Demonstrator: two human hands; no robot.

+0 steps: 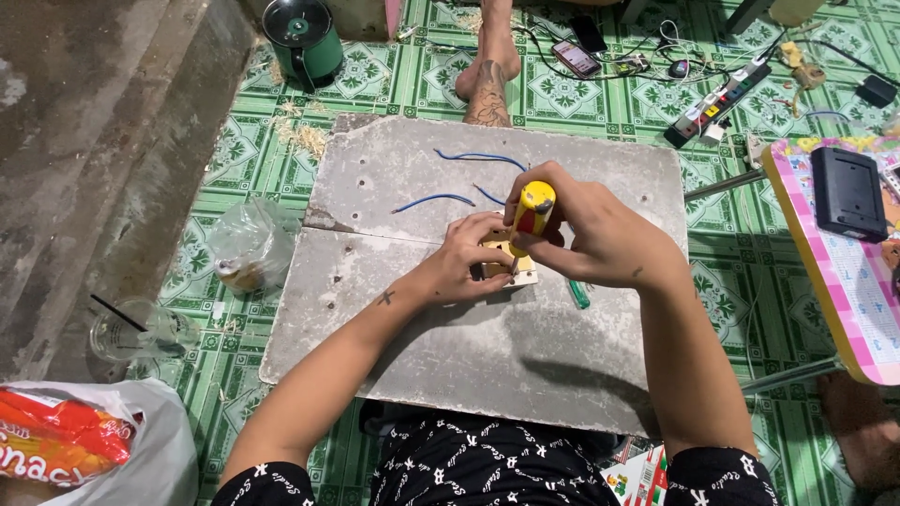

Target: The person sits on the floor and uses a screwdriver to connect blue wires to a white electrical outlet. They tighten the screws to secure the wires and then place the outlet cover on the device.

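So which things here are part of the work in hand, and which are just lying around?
In use:
right hand gripping the yellow-handled screwdriver
left hand steadying the small cream part
grey board
blue wires

Lying about:
green kettle
power strip
phone
plastic cup
snack bag

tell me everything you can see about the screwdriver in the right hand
The screwdriver has a chunky yellow and red handle with a dark spot on its rounded top. It stands nearly upright, tip down, most of its shaft hidden. The right hand wraps the handle; the left hand steadies a small pale block beneath it on the grey board.
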